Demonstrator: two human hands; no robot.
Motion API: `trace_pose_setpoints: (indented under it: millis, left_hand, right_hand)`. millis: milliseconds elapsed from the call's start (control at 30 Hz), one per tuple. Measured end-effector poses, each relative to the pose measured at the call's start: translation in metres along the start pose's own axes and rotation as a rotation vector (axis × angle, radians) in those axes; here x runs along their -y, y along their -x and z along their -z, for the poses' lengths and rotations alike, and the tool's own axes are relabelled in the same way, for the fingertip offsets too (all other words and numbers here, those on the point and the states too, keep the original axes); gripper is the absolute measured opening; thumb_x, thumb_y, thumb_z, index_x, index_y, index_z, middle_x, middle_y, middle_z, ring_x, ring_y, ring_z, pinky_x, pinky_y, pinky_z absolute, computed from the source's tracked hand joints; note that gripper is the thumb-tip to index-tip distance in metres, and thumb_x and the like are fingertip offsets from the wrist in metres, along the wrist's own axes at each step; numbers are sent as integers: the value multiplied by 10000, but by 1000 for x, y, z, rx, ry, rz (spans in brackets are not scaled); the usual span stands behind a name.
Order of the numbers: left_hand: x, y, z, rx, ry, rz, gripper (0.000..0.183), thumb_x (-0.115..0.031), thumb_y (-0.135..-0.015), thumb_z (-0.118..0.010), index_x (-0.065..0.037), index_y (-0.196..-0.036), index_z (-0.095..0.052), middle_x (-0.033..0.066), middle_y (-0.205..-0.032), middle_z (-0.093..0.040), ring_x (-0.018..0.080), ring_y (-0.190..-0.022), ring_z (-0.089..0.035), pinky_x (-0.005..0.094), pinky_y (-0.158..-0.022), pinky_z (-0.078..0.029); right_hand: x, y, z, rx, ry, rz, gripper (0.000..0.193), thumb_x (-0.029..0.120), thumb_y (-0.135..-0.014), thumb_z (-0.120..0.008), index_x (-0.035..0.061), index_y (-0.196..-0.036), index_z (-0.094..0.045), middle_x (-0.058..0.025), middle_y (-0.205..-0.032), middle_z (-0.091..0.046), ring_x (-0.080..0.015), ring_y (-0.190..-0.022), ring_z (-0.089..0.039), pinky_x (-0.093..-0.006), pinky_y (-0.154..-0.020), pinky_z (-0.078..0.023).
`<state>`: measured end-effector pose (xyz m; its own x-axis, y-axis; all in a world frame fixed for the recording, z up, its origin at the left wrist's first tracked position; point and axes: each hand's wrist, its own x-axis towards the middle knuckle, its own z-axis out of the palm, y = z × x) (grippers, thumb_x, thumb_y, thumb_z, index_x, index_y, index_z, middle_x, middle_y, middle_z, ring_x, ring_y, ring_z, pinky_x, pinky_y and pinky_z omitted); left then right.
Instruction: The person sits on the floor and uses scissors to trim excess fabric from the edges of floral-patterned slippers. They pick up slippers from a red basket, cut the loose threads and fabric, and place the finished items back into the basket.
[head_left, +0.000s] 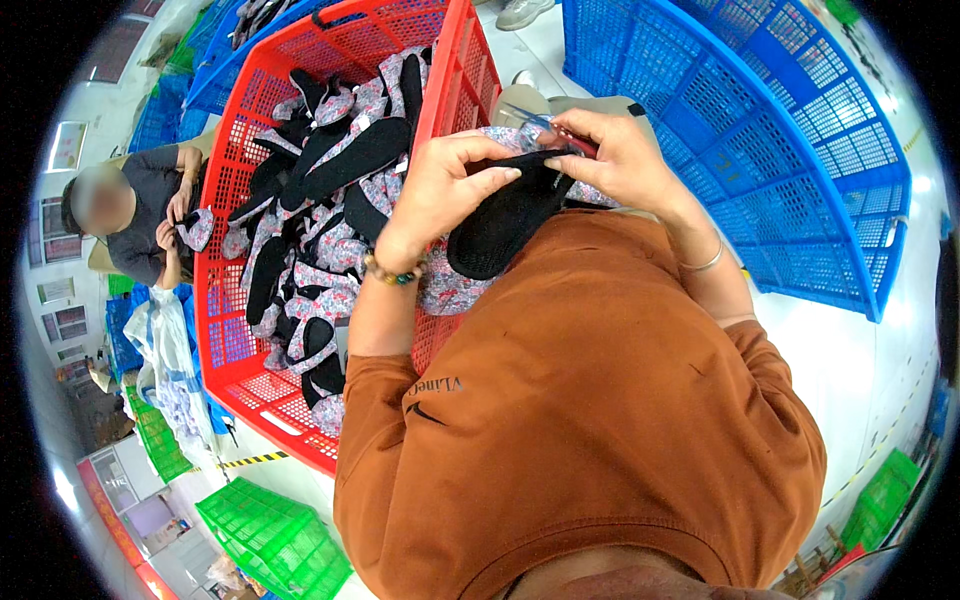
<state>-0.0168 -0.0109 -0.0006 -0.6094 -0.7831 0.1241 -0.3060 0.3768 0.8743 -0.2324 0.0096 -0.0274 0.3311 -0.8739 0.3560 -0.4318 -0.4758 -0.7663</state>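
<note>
My left hand (450, 190) is closed on the near edge of a black-soled slipper (500, 230), thumb pressed along its top rim. The slipper hangs tilted in front of my body, its dark side towards me. My right hand (630, 165) pinches the same rim from the other side. It also has a small pair of scissors (578, 146) with a red handle in its fingers, blades pointing left above the slipper. Flower-patterned fabric (455, 288) shows below and behind the slipper; whether it belongs to it I cannot tell.
A red plastic crate (222, 290) at my left holds several flowered slippers (345, 160) with black soles. Large blue crates (740, 150) stand at the right. A green crate (275, 530) sits at the lower left. Beyond the red crate, another person (150, 215) handles a slipper.
</note>
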Motion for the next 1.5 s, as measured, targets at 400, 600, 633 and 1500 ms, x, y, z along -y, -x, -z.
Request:
trace_pose_setpoints:
  millis: [400,600,633,1500]
  left_hand:
    - [29,0,4,291,798,215,219,-30,-780,-617,43,-985,-593,68,-907,-637,111,-800,-604,225,-742,-480]
    - [28,-1,-5,165,771,272,207,-27,-778,-620,46,-970,-599,68,-892,-635,105,-773,-603,219,-704,-487]
    - [29,-2,-5,163,793,300,198,-31,-779,-621,45,-960,-601,66,-882,-636,103,-760,-601,218,-696,-487]
    - [28,-1,-9,52,811,364,173,-131,-833,-573,11,-929,-591,41,-852,-630,84,-745,-588,195,-689,-461]
  right_hand:
    - [-3,-5,-3,181,-377,-78,168,122,-783,-646,-2,-885,-598,-38,-726,-586,-75,-665,-512,-234,-614,-430]
    - [-5,-8,-14,-49,-183,188,156,132,-791,-631,-3,-824,-560,-53,-659,-516,-101,-617,-465,-256,-559,-390]
    - [-4,-7,-15,-80,-205,138,149,131,-796,-623,0,-813,-556,-52,-654,-503,-100,-618,-463,-253,-556,-386]
    - [18,18,2,-229,746,176,323,387,-732,-636,76,-683,-563,-49,-627,-522,-212,-521,-542,-294,-432,-410]
